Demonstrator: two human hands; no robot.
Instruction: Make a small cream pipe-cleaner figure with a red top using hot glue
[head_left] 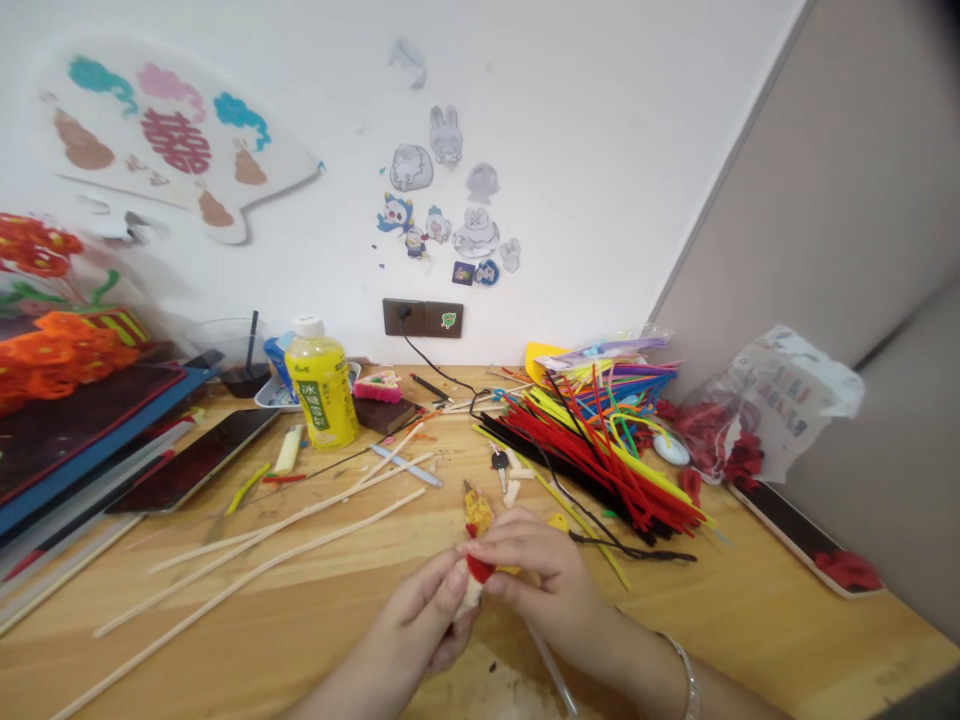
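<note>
Close to the table's front, my left hand [429,610] and my right hand [551,578] meet around a small fuzzy craft piece. Its red part [480,568] shows between the fingertips, with a cream part [469,598] below, pinched by my left fingers. My right thumb and fingers are closed on the red side. Partly hidden under my right hand lies a yellow tool, seemingly a hot glue gun [478,510], its tip pointing away. A transparent stick [553,668] comes out below my right wrist. Just beyond are short cream pieces [511,493] and a key [500,462].
Coloured pipe cleaners [615,470] are heaped at right, beside a plastic bag [780,410] with red pieces. Long cream strips [270,535] cross the left. A yellow drink bottle [322,390], lighter [288,450], tablet [199,460] and orange flowers [67,355] stand or lie farther left.
</note>
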